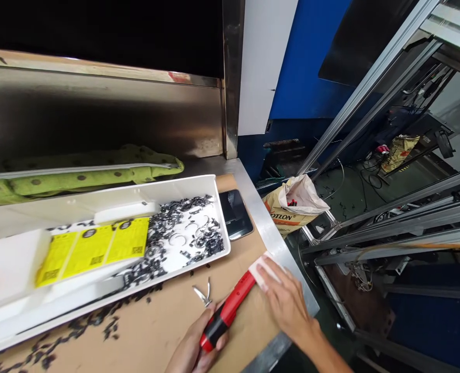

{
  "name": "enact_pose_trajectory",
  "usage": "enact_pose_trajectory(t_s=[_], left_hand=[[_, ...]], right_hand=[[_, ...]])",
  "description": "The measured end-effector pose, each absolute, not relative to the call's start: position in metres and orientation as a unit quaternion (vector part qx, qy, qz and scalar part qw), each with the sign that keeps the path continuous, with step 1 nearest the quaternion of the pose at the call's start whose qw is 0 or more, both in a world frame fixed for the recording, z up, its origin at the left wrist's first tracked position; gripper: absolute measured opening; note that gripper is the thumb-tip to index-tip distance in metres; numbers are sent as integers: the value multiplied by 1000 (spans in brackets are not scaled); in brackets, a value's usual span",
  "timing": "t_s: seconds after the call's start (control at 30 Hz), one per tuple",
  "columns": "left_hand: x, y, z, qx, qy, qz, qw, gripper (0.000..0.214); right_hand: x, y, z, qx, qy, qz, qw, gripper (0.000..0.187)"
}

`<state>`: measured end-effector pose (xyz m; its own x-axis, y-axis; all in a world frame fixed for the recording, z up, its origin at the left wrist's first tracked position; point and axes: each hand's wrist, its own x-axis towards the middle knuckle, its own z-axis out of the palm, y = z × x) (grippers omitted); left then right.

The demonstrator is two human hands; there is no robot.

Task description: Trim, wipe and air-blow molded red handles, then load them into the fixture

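Observation:
My left hand [194, 346] grips the red-and-black handle of a pair of cutters [225, 312] low on the cardboard-covered bench; the metal jaws [203, 294] point up-left beside the hand. My right hand [288, 303] rests flat at the bench's right edge, fingertips on a small white block [261, 266] that touches the far end of the red handle. A long white plastic tray [198, 187] lies beyond, holding yellow label cards [93, 250] and a heap of small black plastic scraps and rings [183, 233].
A dark phone [235, 213] lies right of the tray. Black scraps litter the cardboard [167, 316]. A green dotted cloth [78, 173] lies behind the tray against a steel wall. Right of the bench drop: a paper sack [292, 207] and aluminium machine frames [389, 228].

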<state>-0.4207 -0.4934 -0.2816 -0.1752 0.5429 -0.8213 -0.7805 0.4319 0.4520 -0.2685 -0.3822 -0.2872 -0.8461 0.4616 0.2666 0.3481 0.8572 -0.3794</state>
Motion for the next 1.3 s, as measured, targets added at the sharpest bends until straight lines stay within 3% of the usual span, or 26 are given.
enact_pose_trajectory(t_s=[0.13, 0.27, 0.4, 0.53, 0.87, 1.03, 1.17, 1.3], left_hand=[[-416, -491, -278, -64, 605, 513, 606, 65], [-416, -489, -277, -41, 632, 509, 583, 68], [-416, -492, -289, -23, 641, 506, 577, 73], [-416, -500, -304, 51, 663, 478, 574, 84], [-419, -504, -291, 246, 749, 392, 474, 44], [-418, -508, -293, 286, 769, 345, 456, 43], [-413, -515, -303, 319, 787, 323, 418, 47], [-410, -516, -308, 367, 805, 235, 403, 43]], right_hand=[[-262, -380, -284, -156, -961, 172, 151, 49], [-264, -373, -282, -223, -948, 163, 159, 45], [-269, -370, -278, -140, -959, 193, 154, 43], [-268, -362, -273, -226, -954, 170, 105, 42], [-263, -366, -269, -168, -965, 184, 79, 45], [-258, -371, -270, -218, -960, 150, 95, 48], [-254, -373, -274, -160, -972, 149, 83, 48], [-259, -375, -274, -212, -960, 147, 106, 47]])
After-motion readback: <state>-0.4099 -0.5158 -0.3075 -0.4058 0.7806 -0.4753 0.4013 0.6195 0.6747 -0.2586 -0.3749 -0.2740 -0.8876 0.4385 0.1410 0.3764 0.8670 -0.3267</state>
